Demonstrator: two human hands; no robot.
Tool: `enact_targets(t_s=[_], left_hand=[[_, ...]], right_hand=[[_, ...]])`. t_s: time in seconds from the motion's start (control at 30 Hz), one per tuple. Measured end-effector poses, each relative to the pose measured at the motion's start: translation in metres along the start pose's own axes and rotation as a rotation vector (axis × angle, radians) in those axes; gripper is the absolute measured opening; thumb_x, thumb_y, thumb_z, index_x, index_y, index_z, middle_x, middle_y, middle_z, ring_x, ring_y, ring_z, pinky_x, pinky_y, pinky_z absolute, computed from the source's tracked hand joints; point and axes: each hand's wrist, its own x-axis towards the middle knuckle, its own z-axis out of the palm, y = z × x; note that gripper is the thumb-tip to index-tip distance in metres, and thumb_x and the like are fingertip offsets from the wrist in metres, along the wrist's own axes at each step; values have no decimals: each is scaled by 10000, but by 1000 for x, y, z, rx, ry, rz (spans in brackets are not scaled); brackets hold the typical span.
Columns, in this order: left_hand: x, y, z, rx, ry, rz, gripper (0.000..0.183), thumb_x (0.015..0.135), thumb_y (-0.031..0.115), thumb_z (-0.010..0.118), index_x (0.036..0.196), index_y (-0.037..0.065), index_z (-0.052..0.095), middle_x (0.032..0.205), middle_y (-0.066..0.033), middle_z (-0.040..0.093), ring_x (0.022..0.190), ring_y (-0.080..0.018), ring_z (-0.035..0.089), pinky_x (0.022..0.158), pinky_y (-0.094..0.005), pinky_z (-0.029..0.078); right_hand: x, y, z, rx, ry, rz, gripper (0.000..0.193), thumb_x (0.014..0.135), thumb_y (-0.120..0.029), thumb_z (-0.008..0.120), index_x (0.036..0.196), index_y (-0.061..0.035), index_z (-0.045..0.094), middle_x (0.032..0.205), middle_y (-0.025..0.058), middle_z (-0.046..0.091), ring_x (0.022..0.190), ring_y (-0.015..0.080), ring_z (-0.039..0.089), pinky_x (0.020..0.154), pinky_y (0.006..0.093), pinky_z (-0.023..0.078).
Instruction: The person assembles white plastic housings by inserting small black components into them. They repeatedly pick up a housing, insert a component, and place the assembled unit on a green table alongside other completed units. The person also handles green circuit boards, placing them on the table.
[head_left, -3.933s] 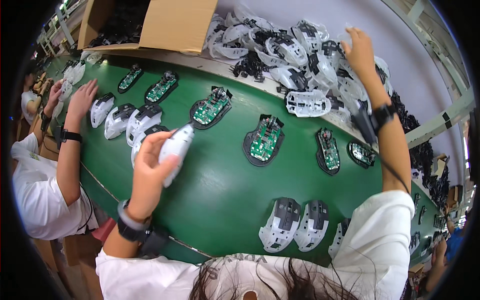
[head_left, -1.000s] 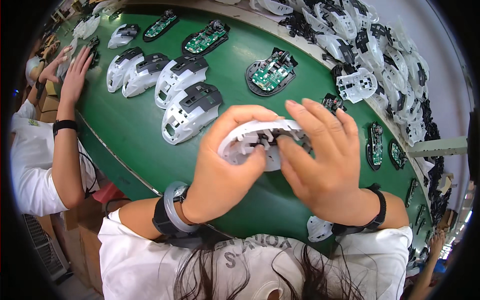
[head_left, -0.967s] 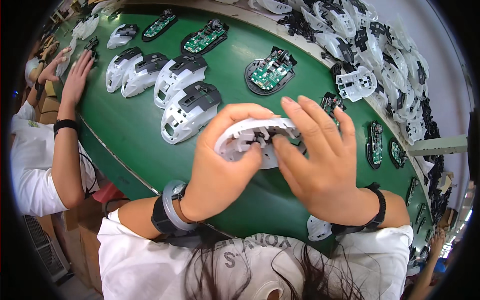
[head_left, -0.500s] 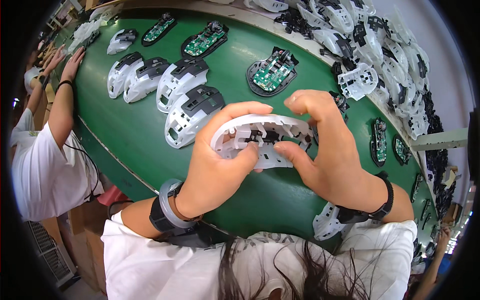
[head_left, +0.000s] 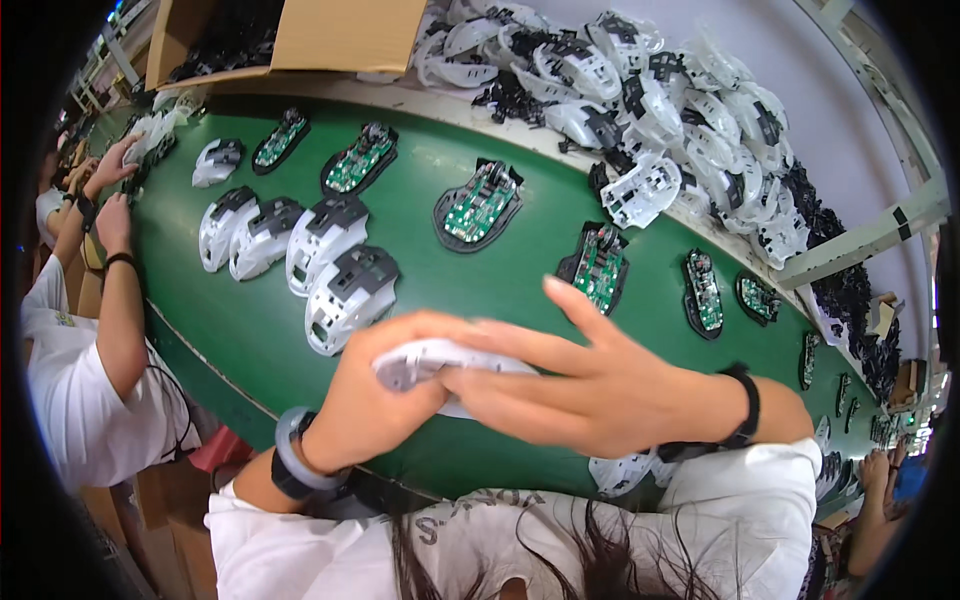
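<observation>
My left hand point(head_left: 385, 390) is closed around the left end of a white plastic mouse top shell point(head_left: 425, 362), held above the green table. Against the shell's right side is my right hand point(head_left: 590, 390), its fingers slightly blurred. They run along both the far and near edges, while one finger points up and away. Much of the shell is hidden by my hands. Beyond the left hand lie several white-and-grey mouse shells point(head_left: 352, 298). A mouse base with a green circuit board point(head_left: 600, 268) sits just past the right hand.
More mouse bases with boards point(head_left: 478, 205) are spread along the green table point(head_left: 430, 290). A heap of white shells point(head_left: 650, 110) lines the back ledge. A cardboard box point(head_left: 345, 35) stands at the far left. A co-worker's arm point(head_left: 120, 230) reaches in from the left.
The shell has turned so its hollow inside faces me less, and it sits lower and further left. My right hand has shifted over its near side. The whole view has also shifted.
</observation>
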Motion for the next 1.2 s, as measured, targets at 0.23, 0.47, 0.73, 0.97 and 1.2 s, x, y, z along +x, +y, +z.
enact_targets(t_s=[0.23, 0.47, 0.73, 0.97, 1.2], left_hand=[[-2, -8, 47, 659, -657, 361, 654, 750, 122, 696, 1348, 145, 432, 1475, -225, 232, 1347, -454, 247, 1003, -512, 386], [-7, -4, 13, 584, -297, 231, 691, 720, 128, 745, 1338, 140, 434, 1473, -227, 235, 1343, -466, 250, 1072, -527, 280], [10, -4, 2, 739, -284, 173, 570, 721, 64, 713, 1248, 106, 501, 1432, -222, 293, 1299, -461, 317, 1039, -490, 339], [-9, -4, -27, 851, -89, 119, 534, 700, 48, 717, 1203, 99, 545, 1409, -220, 337, 1291, -450, 336, 1034, -484, 344], [-2, -3, -20, 805, -139, 101, 527, 695, 29, 717, 1189, 90, 545, 1423, -215, 332, 1315, -427, 319, 1059, -468, 301]], right_hand=[[-96, 128, 5, -589, -386, 369, 450, 712, 28, 569, 1150, -71, 527, 1065, 103, 601, 1131, 278, 517, 1021, 470, 330], [-60, 146, -12, -510, 6, 260, 270, 735, -2, 547, 992, -82, 566, 835, 75, 561, 825, 237, 561, 797, 389, 447], [-25, 284, -56, -771, 384, 509, 243, 848, -166, 601, 1065, -61, 571, 1000, 139, 614, 931, 338, 586, 805, 415, 467], [-55, 181, 49, -347, -212, 884, 604, 818, -545, 587, 1088, -6, 550, 1054, 201, 557, 1056, 357, 526, 828, 429, 484], [-85, 185, 60, -245, -46, 601, 556, 826, -402, 629, 1224, -33, 507, 1226, 179, 481, 1130, 341, 461, 930, 434, 388]])
